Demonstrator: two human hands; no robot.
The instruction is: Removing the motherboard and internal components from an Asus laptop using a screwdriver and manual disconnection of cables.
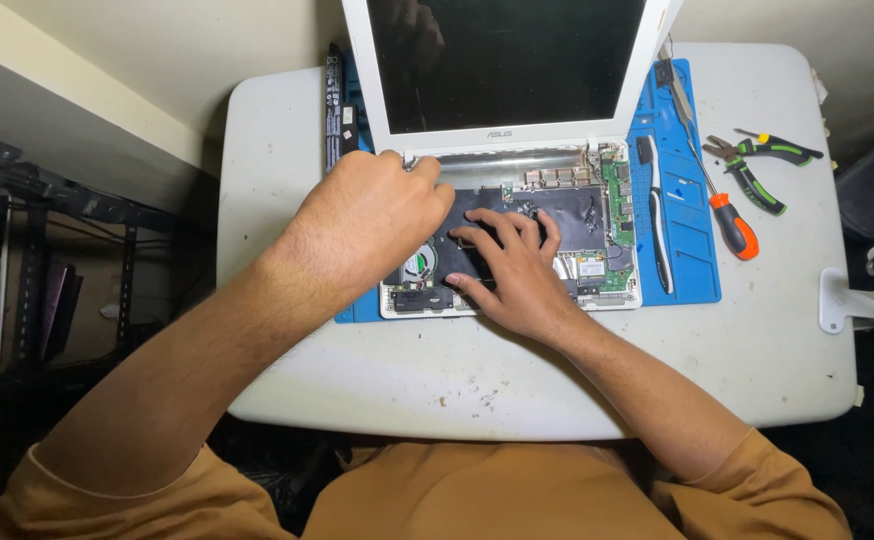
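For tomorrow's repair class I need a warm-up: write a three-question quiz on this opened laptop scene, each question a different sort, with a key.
1. True or false: the left hand rests near the hinge of the white laptop.
2. Which tool has an orange handle? A) pliers B) screwdriver C) black pry tool
3. What colour is the mat under the laptop?

Key
1. True.
2. B.
3. Blue. The right hand presses flat on the black inner part, fingers spread.

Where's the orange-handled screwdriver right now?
In the head view, the orange-handled screwdriver lies on the table's right side, at the blue mat's right edge, beside the green-handled pliers.
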